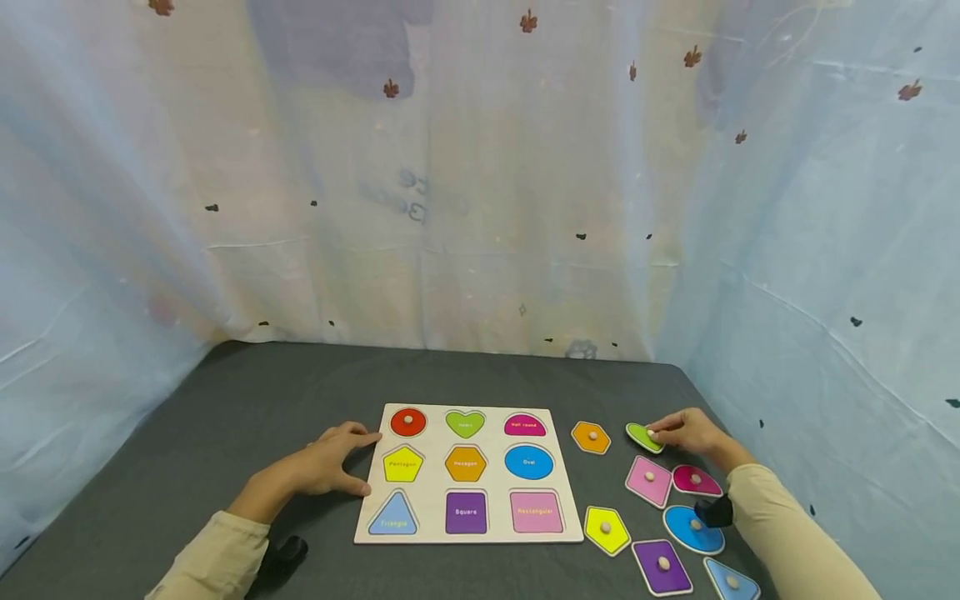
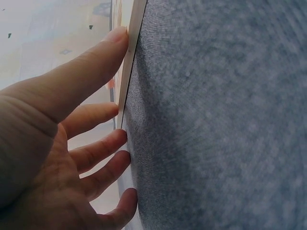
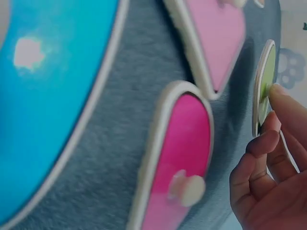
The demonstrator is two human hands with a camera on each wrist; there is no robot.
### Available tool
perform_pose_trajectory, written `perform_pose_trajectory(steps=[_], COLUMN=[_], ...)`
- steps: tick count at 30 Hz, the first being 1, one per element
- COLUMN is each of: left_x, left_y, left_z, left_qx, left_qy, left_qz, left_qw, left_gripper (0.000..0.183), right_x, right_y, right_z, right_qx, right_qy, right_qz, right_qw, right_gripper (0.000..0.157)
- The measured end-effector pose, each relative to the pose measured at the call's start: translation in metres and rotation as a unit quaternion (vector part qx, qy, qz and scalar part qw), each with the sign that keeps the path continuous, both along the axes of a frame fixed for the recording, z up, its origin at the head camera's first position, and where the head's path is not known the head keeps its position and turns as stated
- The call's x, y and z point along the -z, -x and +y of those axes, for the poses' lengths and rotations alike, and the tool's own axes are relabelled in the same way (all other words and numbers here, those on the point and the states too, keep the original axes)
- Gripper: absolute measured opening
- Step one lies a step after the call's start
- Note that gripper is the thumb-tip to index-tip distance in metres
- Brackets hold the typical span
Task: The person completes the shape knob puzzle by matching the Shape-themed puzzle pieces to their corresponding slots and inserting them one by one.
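Note:
My left hand (image 1: 327, 461) rests at the left edge of a white shape puzzle board (image 1: 468, 540). In the left wrist view its thumb (image 2: 112, 45) lies along the board's edge, with the other fingers spread and loosely bent. Over to the right, my right hand (image 1: 686, 432) pinches a green puzzle piece (image 1: 640, 435) with thumb and fingertips at its knob. The right wrist view shows that green piece (image 3: 264, 81) tilted up on its side. Set in the board's top left corner is a red circle (image 1: 399, 422) with a knob.
Around the right hand lie knobbed pieces: orange hexagon (image 1: 585, 435), pink rectangle (image 1: 645, 485), magenta half round (image 1: 686, 475), blue oval (image 1: 684, 525), yellow pentagon (image 1: 600, 521), purple square (image 1: 656, 579) and blue triangle (image 1: 720, 573). Grey cloth (image 1: 315, 375) covers the table; curtains (image 1: 480, 167) surround it.

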State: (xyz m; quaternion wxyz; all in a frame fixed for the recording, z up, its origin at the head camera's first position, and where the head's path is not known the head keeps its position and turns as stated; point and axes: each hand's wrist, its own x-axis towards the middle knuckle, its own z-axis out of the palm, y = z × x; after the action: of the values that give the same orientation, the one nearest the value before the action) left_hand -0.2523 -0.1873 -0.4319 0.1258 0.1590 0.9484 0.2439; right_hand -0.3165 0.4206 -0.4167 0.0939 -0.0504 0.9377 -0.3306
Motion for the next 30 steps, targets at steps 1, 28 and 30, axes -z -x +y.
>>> perform_pose_trajectory(steps=[1,28,30], left_x=[0.001,0.002,0.002], left_y=[0.0,0.0,0.0], left_z=[0.0,0.001,0.0], left_qx=[0.001,-0.009,-0.008], left_qy=[0.0,0.003,0.003], left_qz=[0.0,-0.004,-0.004], left_qw=[1.0,0.9999,1.0], left_gripper=[0.09,0.09,0.089], right_x=[-0.001,-0.023,-0.024], right_y=[0.0,0.001,0.002], right_z=[0.0,-0.064,-0.07], right_qx=[0.005,-0.089,-0.106], right_qy=[0.001,0.035,0.043], right_qz=[-0.002,0.078,0.086], right_qw=[1.0,0.992,0.99], right_gripper=[0.033,0.027,0.026])
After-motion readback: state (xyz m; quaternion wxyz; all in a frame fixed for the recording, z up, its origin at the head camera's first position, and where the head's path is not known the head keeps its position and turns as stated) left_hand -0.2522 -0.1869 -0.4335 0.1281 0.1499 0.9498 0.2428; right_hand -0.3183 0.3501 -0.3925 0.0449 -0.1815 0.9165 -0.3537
